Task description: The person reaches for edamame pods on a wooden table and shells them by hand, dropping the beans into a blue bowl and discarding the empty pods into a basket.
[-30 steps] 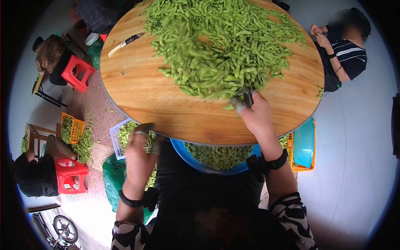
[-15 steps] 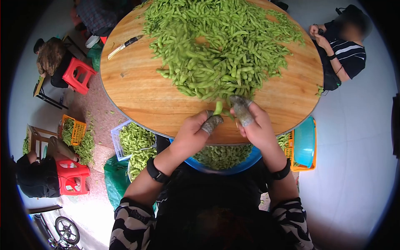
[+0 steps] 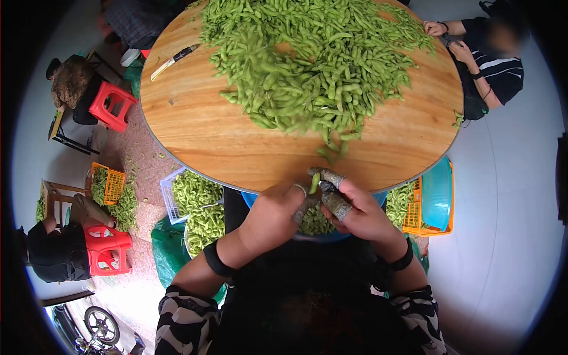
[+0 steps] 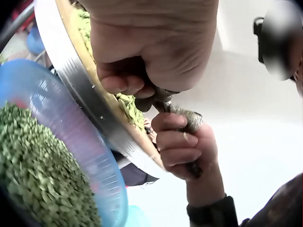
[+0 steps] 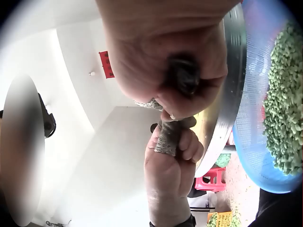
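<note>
Both hands meet over the near edge of the round wooden table (image 3: 195, 145). My left hand (image 3: 273, 213) pinches a green soybean pod (image 3: 315, 182), which stands up between its fingertips. Grey wrapping covers the thumb and some fingers on both hands. Just to the pod's right, my right hand (image 3: 365, 214) curls around a small black-handled tool (image 5: 183, 78); its handle end pokes out of the palm in the right wrist view. The tool's metal end is mostly hidden between the hands. Beyond them lies a large heap of soybean pods (image 3: 302, 89), with a few loose pods (image 3: 331, 152) at its near side.
Under the table edge sits a blue basin (image 4: 111, 175) holding green beans. A white crate (image 3: 168, 198) of pods stands left, an orange crate (image 3: 412, 213) right. A knife (image 3: 173, 62) lies on the table's left. Another person (image 3: 497, 71) sits at right; others sit at left.
My left hand has risen from beside the table to the right hand, now with a pod. Both hands have drawn back toward the body, and a few pods lie nearer the table edge.
</note>
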The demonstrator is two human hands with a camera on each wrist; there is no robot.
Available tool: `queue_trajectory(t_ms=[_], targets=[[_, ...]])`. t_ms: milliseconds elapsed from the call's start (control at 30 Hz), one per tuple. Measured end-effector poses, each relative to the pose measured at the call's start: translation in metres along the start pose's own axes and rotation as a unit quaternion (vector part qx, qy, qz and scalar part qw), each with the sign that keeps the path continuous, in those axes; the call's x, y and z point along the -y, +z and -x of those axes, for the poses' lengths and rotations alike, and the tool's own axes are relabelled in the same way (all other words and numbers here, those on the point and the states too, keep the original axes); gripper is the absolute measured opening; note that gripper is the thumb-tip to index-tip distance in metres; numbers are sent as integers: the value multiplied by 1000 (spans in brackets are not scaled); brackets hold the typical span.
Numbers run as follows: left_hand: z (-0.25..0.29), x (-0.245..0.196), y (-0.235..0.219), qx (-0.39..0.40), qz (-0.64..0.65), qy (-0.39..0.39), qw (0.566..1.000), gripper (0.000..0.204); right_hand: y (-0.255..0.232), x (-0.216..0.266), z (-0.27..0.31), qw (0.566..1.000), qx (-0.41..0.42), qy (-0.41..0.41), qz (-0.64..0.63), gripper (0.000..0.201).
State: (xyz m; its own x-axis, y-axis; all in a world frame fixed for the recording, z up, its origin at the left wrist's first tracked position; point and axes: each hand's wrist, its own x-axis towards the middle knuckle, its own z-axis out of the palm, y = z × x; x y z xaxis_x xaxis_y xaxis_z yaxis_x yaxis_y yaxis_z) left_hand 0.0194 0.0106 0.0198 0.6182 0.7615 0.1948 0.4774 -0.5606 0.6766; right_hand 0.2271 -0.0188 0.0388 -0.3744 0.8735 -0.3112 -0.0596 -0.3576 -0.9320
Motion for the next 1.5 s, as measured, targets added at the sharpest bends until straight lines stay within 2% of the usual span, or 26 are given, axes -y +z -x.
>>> queue_trajectory(t_ms=[100, 133, 167, 200, 233, 300, 333, 400, 433, 467, 500, 533, 567, 633, 767, 800, 833, 867, 900, 933, 967, 1033, 1067, 1133, 1300, 1500], targets=[[9, 9, 7, -57, -19, 60, 996, 13, 0, -8, 3, 1000, 24, 14, -5, 37], [14, 11, 3, 13, 262, -44, 964, 11, -1, -5, 4, 1000, 26, 14, -5, 37], [17, 12, 1, 82, 519, -144, 839, 10, -1, -1, 7, 985, 80, 57, -139, 38], [20, 7, -1, 95, 662, -174, 723, 14, 0, 1, 9, 949, 131, 99, -271, 39], [21, 5, -4, 95, 662, -175, 723, 14, -1, -4, 8, 948, 131, 99, -272, 39], [21, 3, -8, 123, 729, -213, 639, 16, -2, -13, 5, 920, 195, 85, -331, 37], [20, 3, -8, 122, 729, -212, 639, 16, -2, -11, 5, 920, 195, 85, -330, 37], [16, 2, -6, 84, 524, -198, 824, 11, 0, -4, 6, 944, 106, 104, -293, 32], [16, 2, -4, 84, 525, -198, 824, 11, 4, -2, 8, 945, 106, 105, -293, 32], [16, 4, -2, -8, 234, -74, 969, 15, 10, 0, 10, 964, 62, 105, -237, 31], [14, 2, -4, -98, -87, 59, 990, 22, 16, 2, 10, 978, 18, 105, -181, 29], [14, -7, -13, -75, -187, 96, 975, 30, 20, 2, 10, 982, 16, 79, -172, 30], [13, -8, -11, -74, -188, 97, 975, 30, 22, 1, 9, 982, 16, 78, -173, 30], [10, -11, -6, -139, -257, 119, 949, 33, 25, -3, 9, 992, -30, 42, -115, 32], [13, -10, 3, -173, -237, 106, 950, 23, 25, -11, 11, 998, -42, -38, -41, 31], [16, -11, 2, -102, 58, -23, 993, 14, 23, -11, 14, 998, -35, -32, -47, 32], [18, -11, 0, -17, 347, -151, 926, 10, 21, -12, 16, 998, -28, -26, -53, 32], [17, -12, -4, -16, 348, -151, 925, 10, 19, -11, 19, 998, -29, -25, -53, 32], [15, -14, -10, 3, 519, -210, 828, 13, 18, -9, 21, 995, -8, -8, -99, 33], [14, -15, -14, 22, 668, -261, 697, 19, 17, -8, 22, 989, 14, 8, -146, 33], [14, -14, -12, 22, 668, -261, 697, 19, 15, -7, 21, 989, 14, 8, -146, 33], [16, -12, -7, 36, 431, -222, 874, 13, 12, -11, 16, 993, -67, -90, 28, 35], [17, -15, -5, 38, 431, -223, 873, 13, 7, -32, 7, 943, -160, -231, 181, 40], [18, -20, -3, 13, 205, -84, 975, 10, 9, -22, 11, 930, -171, -218, 239, 42], [21, -18, 1, 39, 117, -27, 992, 23, 16, -20, 8, 852, -170, -173, 463, 45], [29, -18, -10, 36, 77, -34, 996, 23, 32, -28, 3, 834, -172, -173, 494, 36]])
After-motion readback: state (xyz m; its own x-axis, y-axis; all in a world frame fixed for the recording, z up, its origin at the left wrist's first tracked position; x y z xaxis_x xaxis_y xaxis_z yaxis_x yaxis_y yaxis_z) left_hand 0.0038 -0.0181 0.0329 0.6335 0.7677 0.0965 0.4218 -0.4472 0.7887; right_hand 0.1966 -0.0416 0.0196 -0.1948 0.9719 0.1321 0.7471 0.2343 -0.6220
